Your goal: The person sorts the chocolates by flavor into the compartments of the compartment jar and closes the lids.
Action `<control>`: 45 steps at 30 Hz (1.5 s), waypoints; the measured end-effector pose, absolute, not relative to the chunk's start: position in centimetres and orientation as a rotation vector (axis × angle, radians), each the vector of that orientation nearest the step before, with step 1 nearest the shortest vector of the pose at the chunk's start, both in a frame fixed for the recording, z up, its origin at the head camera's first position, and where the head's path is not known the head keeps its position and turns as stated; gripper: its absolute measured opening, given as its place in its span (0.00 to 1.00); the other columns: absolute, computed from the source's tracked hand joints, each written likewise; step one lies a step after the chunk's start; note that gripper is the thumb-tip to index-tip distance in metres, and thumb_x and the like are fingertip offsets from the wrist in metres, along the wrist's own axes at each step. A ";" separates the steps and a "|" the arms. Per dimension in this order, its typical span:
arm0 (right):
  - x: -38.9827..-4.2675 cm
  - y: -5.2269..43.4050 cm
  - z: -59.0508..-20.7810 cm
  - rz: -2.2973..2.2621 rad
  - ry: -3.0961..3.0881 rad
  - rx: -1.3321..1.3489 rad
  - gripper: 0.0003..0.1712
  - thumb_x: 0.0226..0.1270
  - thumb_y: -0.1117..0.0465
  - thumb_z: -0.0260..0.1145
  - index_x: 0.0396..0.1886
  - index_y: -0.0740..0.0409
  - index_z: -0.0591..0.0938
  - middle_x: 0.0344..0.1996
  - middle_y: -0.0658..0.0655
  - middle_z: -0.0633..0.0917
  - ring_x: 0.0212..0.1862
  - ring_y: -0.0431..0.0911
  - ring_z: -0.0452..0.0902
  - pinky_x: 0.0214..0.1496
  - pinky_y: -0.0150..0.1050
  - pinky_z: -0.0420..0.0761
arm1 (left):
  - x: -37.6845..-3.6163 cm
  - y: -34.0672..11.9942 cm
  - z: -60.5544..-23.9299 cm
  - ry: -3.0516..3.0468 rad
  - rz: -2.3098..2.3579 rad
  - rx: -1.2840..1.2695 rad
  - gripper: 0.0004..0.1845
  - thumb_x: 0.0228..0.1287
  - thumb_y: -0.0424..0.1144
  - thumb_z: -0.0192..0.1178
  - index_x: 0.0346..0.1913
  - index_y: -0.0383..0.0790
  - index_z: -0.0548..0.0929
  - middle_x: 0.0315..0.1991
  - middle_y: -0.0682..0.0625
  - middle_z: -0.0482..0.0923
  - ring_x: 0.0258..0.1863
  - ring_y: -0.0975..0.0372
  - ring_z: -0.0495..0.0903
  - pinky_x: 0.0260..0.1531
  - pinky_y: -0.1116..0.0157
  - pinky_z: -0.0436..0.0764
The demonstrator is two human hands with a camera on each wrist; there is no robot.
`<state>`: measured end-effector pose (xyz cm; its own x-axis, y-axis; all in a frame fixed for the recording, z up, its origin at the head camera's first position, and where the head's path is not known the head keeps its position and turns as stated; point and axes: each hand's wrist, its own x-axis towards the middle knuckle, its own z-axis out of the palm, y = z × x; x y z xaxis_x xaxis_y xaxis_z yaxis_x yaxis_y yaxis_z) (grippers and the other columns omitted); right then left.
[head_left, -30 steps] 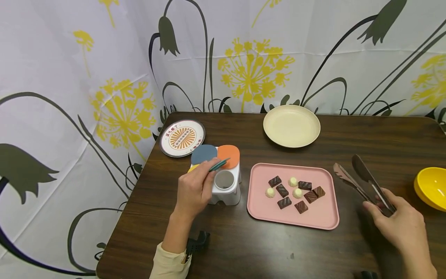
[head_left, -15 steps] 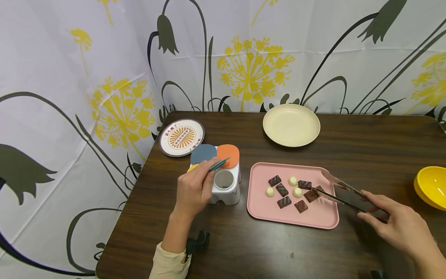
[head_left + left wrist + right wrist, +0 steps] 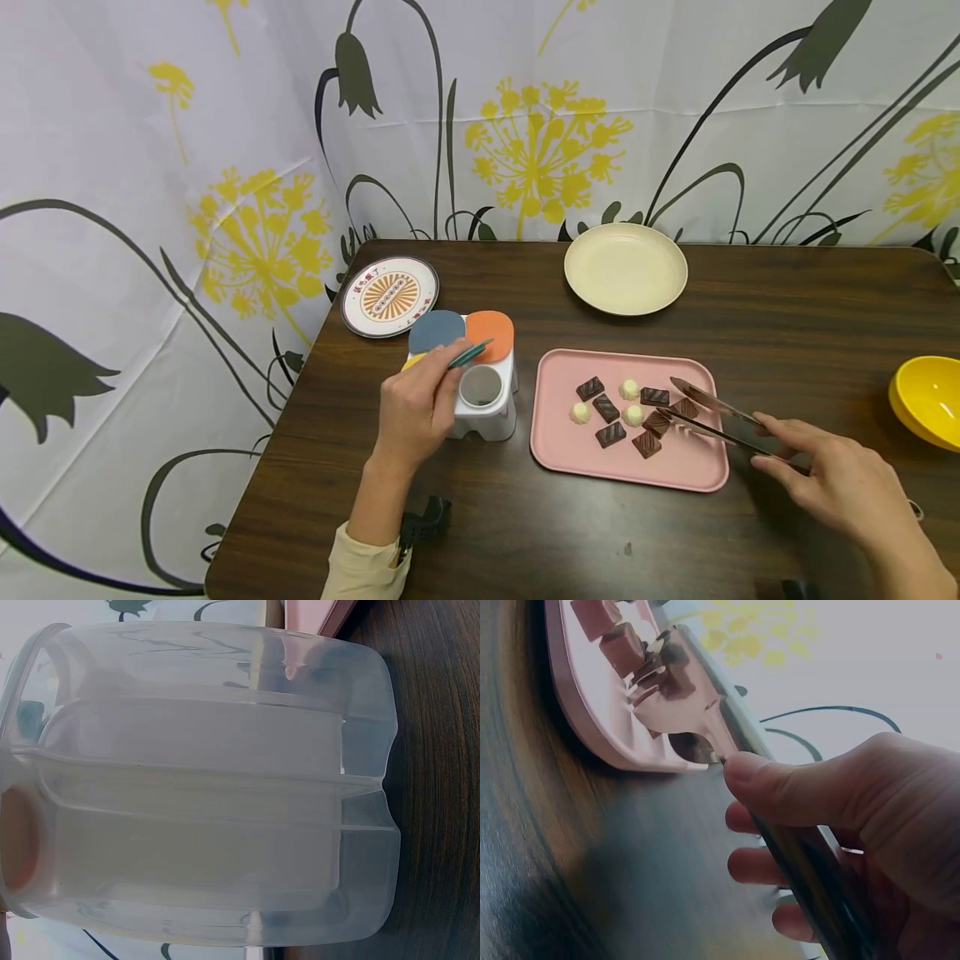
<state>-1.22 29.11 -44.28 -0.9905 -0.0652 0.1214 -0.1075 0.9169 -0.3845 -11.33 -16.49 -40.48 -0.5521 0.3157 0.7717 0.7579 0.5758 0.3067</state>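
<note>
My left hand pinches a teal lid, seen nearly edge-on, above a white container with round compartments. One compartment has no lid over it. In the left wrist view the container's translucent side fills most of the frame. Metal tongs are held in my right hand, thumb along one arm in the right wrist view. Their spread tips are over the right part of the pink tray, on either side of a brown chocolate. Whether they touch it is unclear.
Several dark chocolates and white sweets lie on the tray. Blue and orange lids cover other compartments. A patterned plate and cream plate stand behind; yellow bowls sit at right.
The right hand has brought the tongs leftward from beside the tray to its right part. A brown chocolate and a white sweet have shifted slightly left. The left hand stays put.
</note>
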 end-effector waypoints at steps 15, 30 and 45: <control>-1.4 28.6 -43.6 0.548 -3.057 0.076 0.28 0.57 0.46 0.73 0.58 0.49 0.84 0.46 0.64 0.86 0.25 0.50 0.73 0.20 0.40 0.62 | -11.2 -16.6 -40.4 -2.146 -0.847 -0.853 0.15 0.73 0.39 0.51 0.54 0.36 0.82 0.44 0.47 0.85 0.42 0.57 0.86 0.43 0.53 0.84; -1.3 28.3 -42.7 0.510 -2.821 0.179 0.29 0.51 0.53 0.77 0.57 0.45 0.85 0.44 0.60 0.87 0.19 0.43 0.65 0.19 0.37 0.59 | -11.3 -16.6 -40.5 -2.141 -0.841 -0.851 0.15 0.72 0.38 0.53 0.55 0.36 0.82 0.43 0.47 0.86 0.42 0.56 0.86 0.43 0.52 0.84; -3.3 24.0 -40.7 0.649 -2.393 0.612 0.25 0.67 0.39 0.62 0.51 0.50 0.88 0.40 0.51 0.89 0.24 0.41 0.83 0.21 0.36 0.74 | -11.3 -16.5 -40.5 -2.151 -0.843 -0.835 0.17 0.75 0.41 0.49 0.55 0.36 0.82 0.43 0.46 0.86 0.42 0.56 0.86 0.38 0.54 0.85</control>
<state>-3.35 24.01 -40.68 -0.7268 -0.2704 0.6313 -0.5525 0.7763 -0.3036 -11.29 -16.52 -40.49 -0.5692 0.3106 0.7613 0.7452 0.5860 0.3182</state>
